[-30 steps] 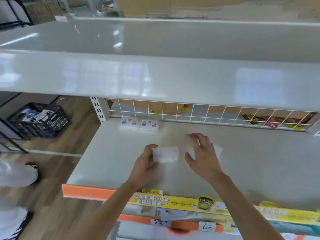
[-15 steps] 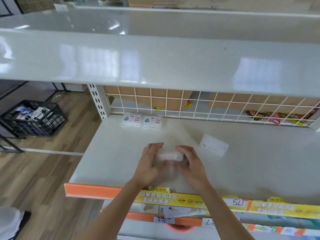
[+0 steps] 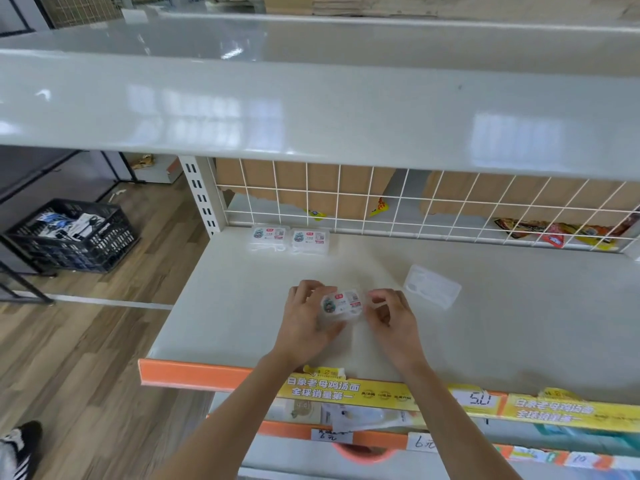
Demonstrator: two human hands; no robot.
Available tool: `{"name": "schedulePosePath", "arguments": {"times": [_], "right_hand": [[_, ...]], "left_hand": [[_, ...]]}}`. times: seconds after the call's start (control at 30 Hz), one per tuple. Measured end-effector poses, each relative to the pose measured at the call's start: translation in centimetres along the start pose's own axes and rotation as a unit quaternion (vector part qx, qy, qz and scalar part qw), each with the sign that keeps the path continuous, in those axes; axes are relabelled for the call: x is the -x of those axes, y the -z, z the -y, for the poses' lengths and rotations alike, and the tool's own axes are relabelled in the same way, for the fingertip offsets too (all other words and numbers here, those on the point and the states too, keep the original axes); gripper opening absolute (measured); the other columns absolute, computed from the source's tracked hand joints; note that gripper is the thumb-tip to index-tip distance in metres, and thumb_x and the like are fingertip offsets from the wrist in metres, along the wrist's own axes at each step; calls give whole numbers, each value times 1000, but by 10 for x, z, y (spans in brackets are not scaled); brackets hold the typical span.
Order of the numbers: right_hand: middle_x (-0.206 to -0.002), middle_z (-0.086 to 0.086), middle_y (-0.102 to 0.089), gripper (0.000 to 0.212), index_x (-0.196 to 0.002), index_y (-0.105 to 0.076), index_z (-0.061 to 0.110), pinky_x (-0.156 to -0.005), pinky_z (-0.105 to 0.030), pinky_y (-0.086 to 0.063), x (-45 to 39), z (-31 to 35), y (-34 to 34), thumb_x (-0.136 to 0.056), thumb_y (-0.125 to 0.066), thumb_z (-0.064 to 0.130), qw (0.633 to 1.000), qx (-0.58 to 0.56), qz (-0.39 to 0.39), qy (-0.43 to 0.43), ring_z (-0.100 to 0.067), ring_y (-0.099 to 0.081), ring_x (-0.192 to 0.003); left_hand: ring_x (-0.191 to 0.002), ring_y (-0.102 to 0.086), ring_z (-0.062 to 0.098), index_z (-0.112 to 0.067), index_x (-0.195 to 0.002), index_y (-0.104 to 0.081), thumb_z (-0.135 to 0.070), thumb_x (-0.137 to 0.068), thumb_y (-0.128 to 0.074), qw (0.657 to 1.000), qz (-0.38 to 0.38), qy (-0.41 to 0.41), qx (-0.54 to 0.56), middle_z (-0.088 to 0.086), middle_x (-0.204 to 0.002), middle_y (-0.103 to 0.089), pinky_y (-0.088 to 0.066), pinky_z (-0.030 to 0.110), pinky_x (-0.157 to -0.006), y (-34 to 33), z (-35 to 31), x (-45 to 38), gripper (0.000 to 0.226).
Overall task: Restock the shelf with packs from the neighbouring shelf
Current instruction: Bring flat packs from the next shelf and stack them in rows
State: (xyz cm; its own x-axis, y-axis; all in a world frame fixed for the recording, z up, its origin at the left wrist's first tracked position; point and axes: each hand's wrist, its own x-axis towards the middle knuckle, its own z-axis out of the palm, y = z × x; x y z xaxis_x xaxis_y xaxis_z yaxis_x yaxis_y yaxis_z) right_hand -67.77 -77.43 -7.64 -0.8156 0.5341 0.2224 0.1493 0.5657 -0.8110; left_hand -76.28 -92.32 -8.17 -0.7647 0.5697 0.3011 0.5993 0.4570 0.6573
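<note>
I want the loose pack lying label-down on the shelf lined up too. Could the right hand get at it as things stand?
Probably not at once: the right hand helps the left hand hold a labelled pack. The label-down pack lies just beyond it on bare shelf, nothing between, so once freed the way looks open.

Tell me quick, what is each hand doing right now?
Left hand: fingers curled round the left end of the small clear pack.
Right hand: fingers curled, pinching the same pack's right end.
</note>
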Motion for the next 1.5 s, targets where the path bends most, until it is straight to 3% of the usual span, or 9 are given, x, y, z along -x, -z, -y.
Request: {"name": "schedulePosePath", "arguments": {"times": [0.17,0.3,0.6,0.77,0.9,1.0,1.1,1.33,1.5], "right_hand": [[-96,-1,-49,24,-101,-59,7,-66,-17,-46,-1,10,-2,-79,-65,1,994,64,37,77,-2,-53,-62],[-107,-7,-54,26,-106,-60,7,-77,-31,-49,-7,13,0,-81,-59,2,979,139,82,124,-22,-58,-94],[-120,0,-50,30,-121,-52,13,-90,-23,-37,-23,8,9,-91,-49,14,946,236,169,141,-17,-44,-112],[-118,-2,-52,30,-118,-54,11,-90,-26,-39,-25,5,13,-88,-51,11,944,249,158,146,-20,-45,-111],[-94,-5,-62,29,-92,-65,8,-70,-39,-52,-34,6,36,-65,-70,-2,941,266,32,205,-21,-48,-90],[-105,-10,-58,39,-99,-63,10,-72,-42,-45,-41,3,54,-62,-74,2,926,347,-63,137,-28,-48,-96],[-129,-10,-42,52,-130,-38,14,-91,-41,-35,-46,-2,66,-82,-57,14,910,413,4,-20,-31,-40,-114],[-98,1,-59,36,-114,-53,19,-68,-9,-38,-29,17,50,-81,-68,19,984,-32,162,-63,-15,-57,-90],[-100,4,-55,34,-103,-67,19,-89,-25,-41,-4,4,7,-79,-57,40,996,32,84,-4,-14,-49,-98]], "left_hand": [[-109,-34,20,-12,-123,-48,-33,-73,-73,998,-9,46,-44,6,-118,-39,-32,22,-92,4,1,-4,60],[-110,-38,24,-21,-125,-52,-29,-75,-70,992,35,14,-122,5,-121,-42,-34,32,-91,24,8,-11,54],[-101,-50,39,-10,-113,-65,10,-71,-65,971,-22,51,-232,15,-110,-58,-46,46,-81,82,65,-39,46],[-108,-47,34,-8,-122,-58,2,-79,-59,956,-42,57,-285,13,-118,-56,-39,41,-87,73,61,-47,44],[-101,-55,35,-7,-106,-64,-1,-71,-65,974,-68,-5,-216,11,-107,-61,-43,43,-83,52,33,-42,36],[-96,-58,29,-9,-101,-66,-9,-72,-55,992,-24,-60,-107,9,-102,-62,-47,39,-84,25,2,-27,31],[-99,-56,25,-10,-106,-64,-14,-74,-49,995,53,-83,-34,7,-106,-58,-41,25,-89,0,-12,-8,35],[-100,-46,-6,-24,-133,-38,-51,-73,-58,994,62,-61,72,-16,-121,-38,-43,12,-82,-1,-7,0,69],[-115,-45,10,-22,-126,-49,-30,-69,-71,987,86,-123,49,-11,-128,-42,-39,19,-95,-8,-2,0,61]]}}
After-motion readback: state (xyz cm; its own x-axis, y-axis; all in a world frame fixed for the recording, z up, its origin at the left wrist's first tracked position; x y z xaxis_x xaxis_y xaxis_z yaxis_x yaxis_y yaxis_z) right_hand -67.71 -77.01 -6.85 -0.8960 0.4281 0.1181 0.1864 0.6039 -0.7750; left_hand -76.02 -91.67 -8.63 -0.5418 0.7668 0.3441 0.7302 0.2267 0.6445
